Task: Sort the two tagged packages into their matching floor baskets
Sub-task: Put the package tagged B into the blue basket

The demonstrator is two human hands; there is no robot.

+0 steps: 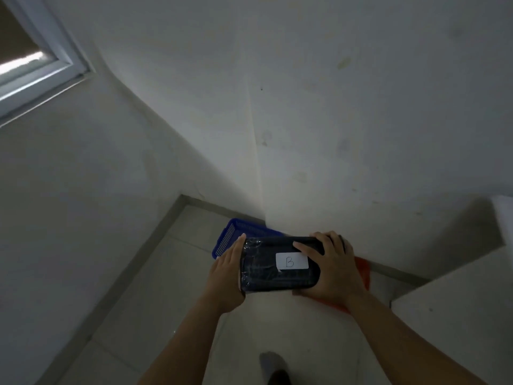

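Dim tiled corner: you've got the B-tagged package (279, 263) clamped lengthwise between left hand (226, 276) and right hand (333, 269), blue basket (226, 240) beyond-left, orange basket (362, 269) under-right.

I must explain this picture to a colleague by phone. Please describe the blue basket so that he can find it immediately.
Find the room corner where two pale walls meet the tiled floor. The blue basket stands there, partly hidden behind the black package held in both hands. Unlike the orange basket to its right, it is blue with slotted sides.
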